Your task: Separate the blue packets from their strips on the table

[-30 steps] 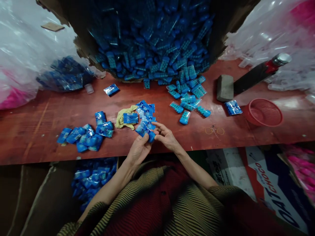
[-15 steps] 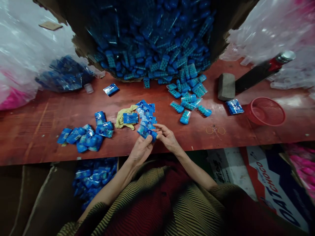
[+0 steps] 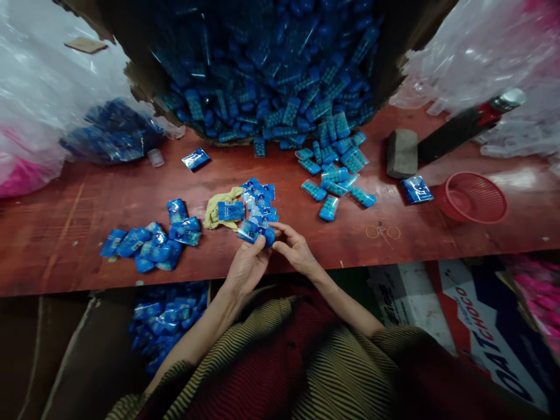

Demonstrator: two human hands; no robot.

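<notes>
At the near edge of the red wooden table [image 3: 65, 245], my left hand [image 3: 245, 268] and my right hand [image 3: 294, 249] both pinch a small blue packet [image 3: 256, 232]. The packet lies at the near end of a little heap of blue packets [image 3: 258, 201] just beyond my fingers. A yellow cloth [image 3: 217, 211] lies to the left of that heap, with another blue packet [image 3: 231, 210] on it. A second pile of filled blue packets [image 3: 151, 240] sits further left. Loose blue capsule-shaped pieces [image 3: 335, 175] spill on the table beyond my right hand.
A big torn carton of blue pieces [image 3: 271, 76] stands at the back. A red mesh basket [image 3: 472, 197], a grey block [image 3: 401, 153] and a red-handled tool [image 3: 468, 123] are at the right. Plastic bags flank both sides. A box of blue packets [image 3: 168, 321] sits under the table.
Both hands have shifted slightly forward and left with the blue packet between them; the packet now sits lower against the heap.
</notes>
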